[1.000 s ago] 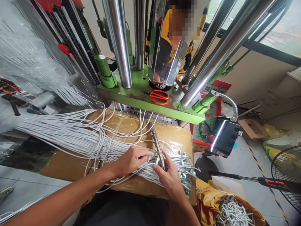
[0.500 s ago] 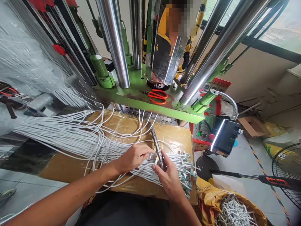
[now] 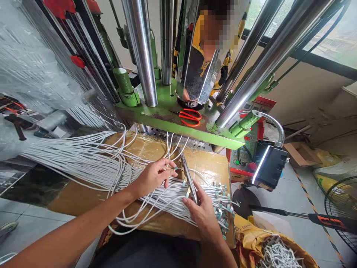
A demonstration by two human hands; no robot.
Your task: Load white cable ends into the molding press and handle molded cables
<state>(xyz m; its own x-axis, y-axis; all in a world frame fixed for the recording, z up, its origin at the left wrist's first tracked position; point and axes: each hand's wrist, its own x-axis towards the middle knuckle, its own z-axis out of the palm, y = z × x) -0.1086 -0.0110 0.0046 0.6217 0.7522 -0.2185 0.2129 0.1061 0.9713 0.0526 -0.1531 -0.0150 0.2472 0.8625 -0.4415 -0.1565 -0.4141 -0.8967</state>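
A thick bundle of white cables (image 3: 83, 160) with small teal-tipped connectors lies across a cardboard-covered bench (image 3: 212, 163). My left hand (image 3: 153, 175) pinches one cable's connector end at a long metal jig bar (image 3: 186, 173) that runs away from me. My right hand (image 3: 203, 212) grips the near end of that bar, with more connector ends (image 3: 221, 208) fanned out just right of it.
A green press plate (image 3: 167, 111) with chrome columns stands behind the bench, orange scissors (image 3: 191, 116) lying on it. A lamp on a flexible neck (image 3: 269, 160) hangs at right. A yellow bag of white parts (image 3: 276, 253) sits at lower right, a fan (image 3: 343, 208) beyond.
My left hand has moved up along the jig bar with a cable connector. The right hand has stayed on the bar's near end.
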